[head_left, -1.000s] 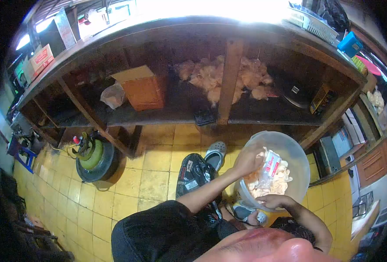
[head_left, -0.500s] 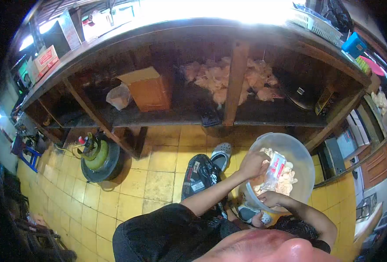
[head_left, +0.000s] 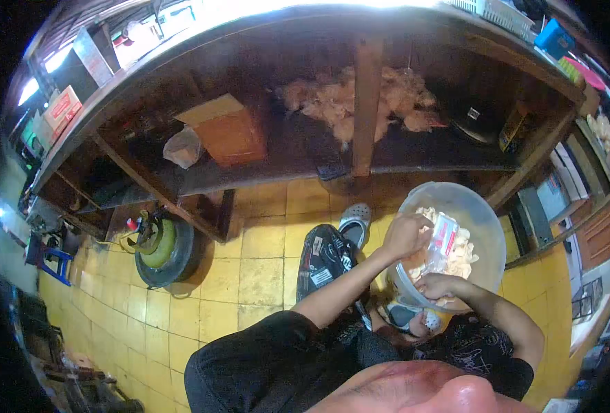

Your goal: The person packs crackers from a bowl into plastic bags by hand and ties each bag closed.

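A large translucent plastic tub [head_left: 487, 213] stands by my legs, holding many pale, cream-coloured pieces [head_left: 462, 251] whose kind I cannot make out. Over them lies a clear plastic bag [head_left: 445, 237] with a red and white printed label. My left hand [head_left: 409, 235] is inside the tub, its fingers closed at the bag's upper left edge. At the near rim, my right hand [head_left: 441, 286] has its fingers curled at the lower end of the same bag. Parts of the fingers of both hands are hidden.
A wooden shelf unit [head_left: 368, 110] spans the far side, with a cardboard box [head_left: 232, 141] and a heap of small plastic bags [head_left: 332, 107] on it. A green gas cylinder [head_left: 159, 244] stands on the yellow tiled floor [head_left: 260, 237] at left. Grey clogs [head_left: 354, 224] are on my feet.
My view has shifted, so the shelf sits higher and the tub farther right. Both hands stay at the plastic bag, which has tilted slightly.
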The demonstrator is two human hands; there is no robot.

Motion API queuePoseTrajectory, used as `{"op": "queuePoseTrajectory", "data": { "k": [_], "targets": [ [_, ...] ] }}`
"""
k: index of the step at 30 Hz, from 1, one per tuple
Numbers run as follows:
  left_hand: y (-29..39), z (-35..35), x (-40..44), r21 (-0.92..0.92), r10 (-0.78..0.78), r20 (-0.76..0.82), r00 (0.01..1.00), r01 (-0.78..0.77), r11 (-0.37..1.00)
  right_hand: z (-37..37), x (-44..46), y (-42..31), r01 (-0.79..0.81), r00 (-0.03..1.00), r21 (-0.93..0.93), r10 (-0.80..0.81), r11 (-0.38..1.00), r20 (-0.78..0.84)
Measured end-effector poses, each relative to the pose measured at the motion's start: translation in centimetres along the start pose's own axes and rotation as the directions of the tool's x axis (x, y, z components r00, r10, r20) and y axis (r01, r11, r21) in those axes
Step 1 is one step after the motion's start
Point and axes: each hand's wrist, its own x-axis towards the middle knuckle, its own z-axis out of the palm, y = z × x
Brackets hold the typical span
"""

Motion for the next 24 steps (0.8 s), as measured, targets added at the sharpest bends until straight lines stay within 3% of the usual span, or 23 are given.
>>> {"op": "queuePoseTrajectory", "data": {
  "k": [3,5,7,10,12,13,15,16,20,22,23,24],
  "targets": [
    [0.1,0.1,-0.1,0.017,0.022,-0.021,1.000,-0.021,1.000,0.7,0.6,1.2,-0.010,0.999,-0.054,0.013,0.998,0.045],
    [0.2,0.0,0.0,0.035,-0.002,-0.004,1.000,0.002,0.999,0.7,0.7,2.3,0.114,0.993,-0.190,-0.117,0.975,-0.003],
    [0.1,0.1,0.0,0.023,0.012,-0.003,1.000,-0.011,1.000,0.3,0.0,1.7,0.075,0.997,-0.210,-0.070,0.975,0.031],
    [0.1,0.0,0.0,0.018,-0.018,0.024,1.000,0.017,1.000,0.0,-1.3,1.4,0.028,0.994,-0.154,-0.044,0.988,-0.104],
    [0.2,0.0,-0.1,0.049,0.029,-0.021,0.999,-0.028,0.998,-0.6,-1.4,2.2,0.183,0.960,-0.205,-0.220,0.962,-0.175],
    [0.2,0.0,-0.1,0.052,0.033,-0.025,0.999,-0.032,0.998,-0.9,-1.5,2.2,0.183,0.959,-0.210,-0.222,0.960,-0.179],
    [0.2,-0.1,-0.1,0.034,-0.007,0.021,1.000,0.006,0.999,-1.7,-2.0,2.0,0.164,0.903,-0.386,-0.296,0.908,-0.312],
    [0.2,0.0,0.0,0.036,-0.001,0.017,1.000,0.000,0.999,-2.8,-4.3,-0.8,0.104,0.943,-0.201,-0.161,0.974,-0.291],
    [0.1,0.0,-0.2,0.006,-0.017,0.019,1.000,0.017,1.000,-5.5,-8.9,-4.3,0.132,0.864,-0.113,-0.170,0.985,-0.473],
    [0.1,0.0,-0.1,0.014,-0.008,0.019,1.000,0.007,1.000,-6.5,-10.4,-4.6,0.347,0.642,0.015,-0.226,0.938,-0.733],
    [0.0,0.0,-0.1,0.033,0.003,0.021,1.000,-0.003,0.999,-6.9,-11.3,-4.9,0.349,0.639,0.019,-0.223,0.937,-0.737],
    [0.0,0.1,-0.1,0.052,0.013,0.024,1.000,-0.014,0.999,-7.2,-12.2,-5.3,0.454,0.639,0.141,-0.211,0.880,-0.740]
  ]
}}
